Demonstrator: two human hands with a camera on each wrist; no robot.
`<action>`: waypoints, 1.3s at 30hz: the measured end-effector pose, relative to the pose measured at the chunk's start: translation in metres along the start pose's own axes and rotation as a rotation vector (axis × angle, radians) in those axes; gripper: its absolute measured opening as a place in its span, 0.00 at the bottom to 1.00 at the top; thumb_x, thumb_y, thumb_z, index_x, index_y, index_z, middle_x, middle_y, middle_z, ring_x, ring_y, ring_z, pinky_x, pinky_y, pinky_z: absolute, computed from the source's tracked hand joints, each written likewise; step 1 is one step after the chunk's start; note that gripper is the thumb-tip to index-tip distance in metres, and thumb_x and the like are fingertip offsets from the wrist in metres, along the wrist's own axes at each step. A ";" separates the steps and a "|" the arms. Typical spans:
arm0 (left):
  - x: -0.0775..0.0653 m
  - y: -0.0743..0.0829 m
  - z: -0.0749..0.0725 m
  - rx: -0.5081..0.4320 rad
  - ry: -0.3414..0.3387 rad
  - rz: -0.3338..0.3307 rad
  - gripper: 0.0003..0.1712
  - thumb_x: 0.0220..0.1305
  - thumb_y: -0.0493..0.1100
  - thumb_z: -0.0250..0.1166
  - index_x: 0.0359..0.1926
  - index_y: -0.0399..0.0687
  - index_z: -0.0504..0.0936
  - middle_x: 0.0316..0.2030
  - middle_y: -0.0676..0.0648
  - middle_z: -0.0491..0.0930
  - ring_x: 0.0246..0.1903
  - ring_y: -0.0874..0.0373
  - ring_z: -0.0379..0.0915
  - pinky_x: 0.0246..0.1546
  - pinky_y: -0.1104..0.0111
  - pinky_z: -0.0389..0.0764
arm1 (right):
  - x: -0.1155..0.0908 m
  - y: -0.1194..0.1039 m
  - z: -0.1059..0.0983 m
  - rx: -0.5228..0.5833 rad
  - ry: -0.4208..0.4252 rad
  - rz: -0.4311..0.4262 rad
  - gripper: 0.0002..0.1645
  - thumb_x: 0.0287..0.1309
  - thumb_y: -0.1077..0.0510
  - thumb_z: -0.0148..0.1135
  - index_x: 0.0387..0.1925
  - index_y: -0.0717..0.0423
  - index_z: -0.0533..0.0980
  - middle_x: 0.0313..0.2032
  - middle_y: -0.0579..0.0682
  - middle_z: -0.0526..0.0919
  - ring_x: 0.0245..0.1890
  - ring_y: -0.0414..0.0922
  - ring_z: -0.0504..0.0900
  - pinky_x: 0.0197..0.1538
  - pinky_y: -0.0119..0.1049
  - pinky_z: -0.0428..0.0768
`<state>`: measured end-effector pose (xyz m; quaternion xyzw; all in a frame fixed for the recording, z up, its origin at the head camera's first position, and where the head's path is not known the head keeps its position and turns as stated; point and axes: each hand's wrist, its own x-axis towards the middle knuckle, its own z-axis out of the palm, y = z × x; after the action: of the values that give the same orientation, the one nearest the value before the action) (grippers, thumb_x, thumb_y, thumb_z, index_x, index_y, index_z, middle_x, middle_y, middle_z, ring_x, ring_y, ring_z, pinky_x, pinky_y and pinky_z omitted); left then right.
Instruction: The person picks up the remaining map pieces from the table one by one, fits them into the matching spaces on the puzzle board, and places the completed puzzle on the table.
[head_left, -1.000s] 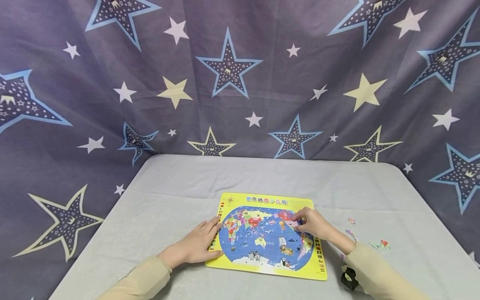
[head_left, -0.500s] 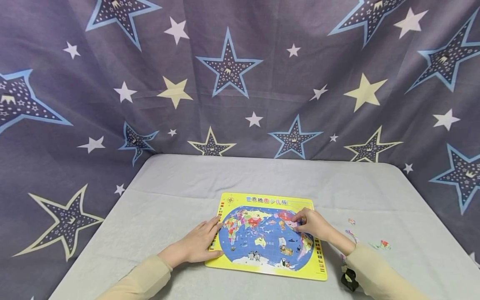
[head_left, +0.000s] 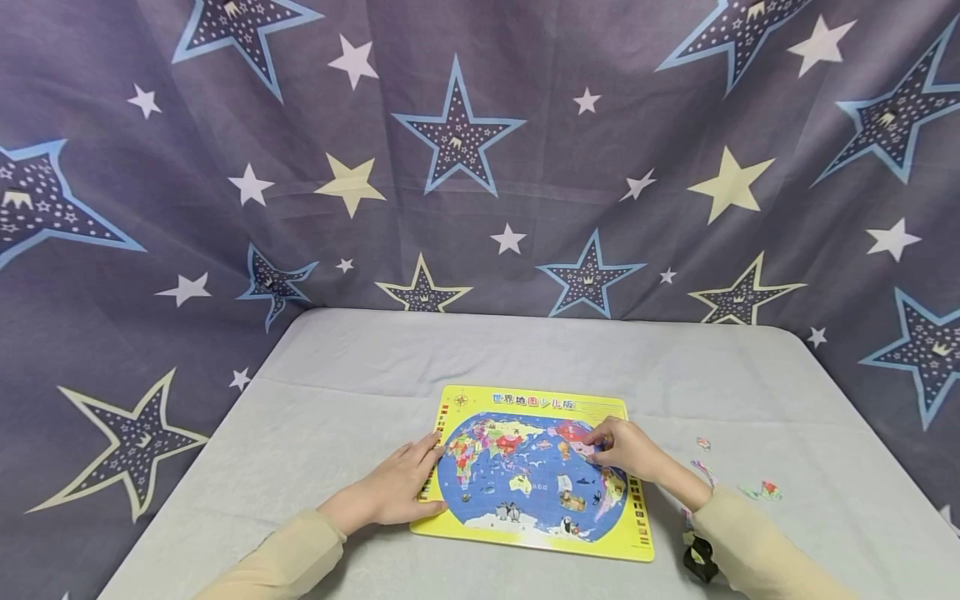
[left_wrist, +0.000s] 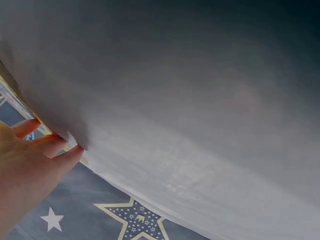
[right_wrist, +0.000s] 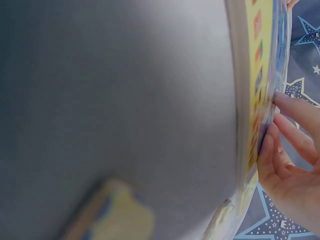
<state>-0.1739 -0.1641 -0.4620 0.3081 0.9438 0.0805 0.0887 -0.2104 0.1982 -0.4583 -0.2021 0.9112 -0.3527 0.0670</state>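
Observation:
A yellow-bordered world map puzzle board [head_left: 525, 542] lies on the grey cloth, its blue map area facing up. My left hand [head_left: 393, 487] rests flat on the board's left edge, fingers extended; the left wrist view shows its fingertips [left_wrist: 75, 152] along that edge. At the map's upper right, my right hand [head_left: 630, 450] has thumb and forefinger bent together around a small pinkish puzzle piece [head_left: 583, 448], held against the board. That piece is mostly covered by the fingers. In the right wrist view the right hand [right_wrist: 295, 155] touches the board's face beyond its flag-printed border [right_wrist: 257, 75].
Right of the board lie loose puzzle pieces: a small reddish one [head_left: 702, 442], a thin purple one [head_left: 703, 471] and a green-and-red one [head_left: 767, 490]. A dark object [head_left: 699, 558] sits beside the right sleeve. A star-patterned curtain [head_left: 480, 208] hangs behind the table.

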 end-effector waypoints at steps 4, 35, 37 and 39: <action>0.001 0.001 0.000 -0.003 -0.004 -0.006 0.47 0.54 0.65 0.51 0.63 0.35 0.55 0.65 0.37 0.49 0.65 0.48 0.44 0.62 0.54 0.51 | 0.000 0.001 0.001 0.001 0.006 0.009 0.11 0.43 0.64 0.66 0.33 0.63 0.80 0.26 0.48 0.72 0.25 0.41 0.66 0.24 0.27 0.67; 0.001 0.000 0.002 0.010 -0.002 -0.010 0.48 0.54 0.67 0.50 0.63 0.35 0.55 0.65 0.37 0.49 0.64 0.48 0.44 0.62 0.54 0.51 | 0.002 0.003 0.003 -0.029 0.050 -0.006 0.09 0.45 0.66 0.64 0.33 0.61 0.80 0.29 0.49 0.73 0.25 0.40 0.66 0.25 0.28 0.68; 0.001 0.001 0.001 0.009 -0.001 -0.010 0.48 0.54 0.67 0.50 0.63 0.35 0.55 0.65 0.37 0.49 0.65 0.48 0.44 0.62 0.54 0.51 | 0.002 0.003 0.004 -0.032 0.053 -0.009 0.08 0.45 0.66 0.64 0.32 0.61 0.80 0.29 0.49 0.74 0.26 0.40 0.66 0.25 0.28 0.68; 0.001 0.001 0.001 0.007 -0.002 -0.009 0.48 0.54 0.67 0.50 0.63 0.35 0.55 0.65 0.36 0.49 0.64 0.48 0.44 0.62 0.54 0.51 | 0.002 0.003 0.004 -0.034 0.057 -0.010 0.08 0.45 0.65 0.64 0.31 0.61 0.80 0.29 0.48 0.74 0.26 0.40 0.66 0.26 0.28 0.68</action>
<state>-0.1743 -0.1626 -0.4629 0.3044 0.9453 0.0766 0.0892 -0.2125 0.1965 -0.4634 -0.1976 0.9175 -0.3434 0.0356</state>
